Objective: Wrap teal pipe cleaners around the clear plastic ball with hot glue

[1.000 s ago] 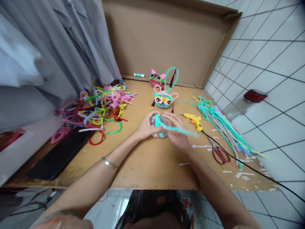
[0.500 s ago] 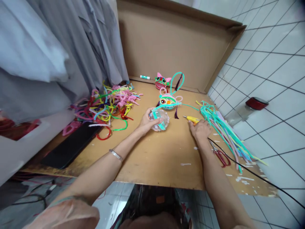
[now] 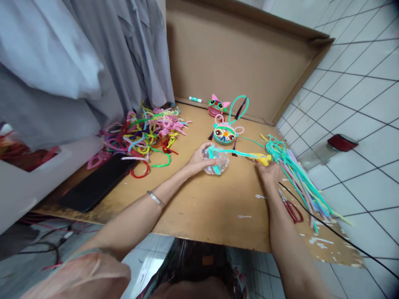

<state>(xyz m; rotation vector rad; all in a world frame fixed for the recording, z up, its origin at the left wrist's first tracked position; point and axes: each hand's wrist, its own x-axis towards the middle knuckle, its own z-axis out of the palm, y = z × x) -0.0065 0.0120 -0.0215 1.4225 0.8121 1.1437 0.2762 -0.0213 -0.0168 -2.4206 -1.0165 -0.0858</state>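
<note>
A scuffed wooden bench [image 3: 199, 207] fills the frame's middle, backed by flat brown cardboard [image 3: 237, 62]. A tangled heap of fuzzy coloured pipe cleaners [image 3: 146, 135] lies centre left. At centre, the left hand [image 3: 199, 160] cups a clear round plastic ball [image 3: 216, 160] wrapped in a teal pipe cleaner [image 3: 230, 153]. Just right, the right hand [image 3: 270, 172] grips a yellow glue gun [image 3: 261, 158], nozzle pointing toward the ball.

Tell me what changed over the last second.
The right hand let go of the clear ball and the teal pipe cleaner, moved right and took hold of the yellow glue gun, turning its nozzle toward the ball. The left hand kept holding the ball. The scissors and the pipe cleaner pile stayed put.
</note>
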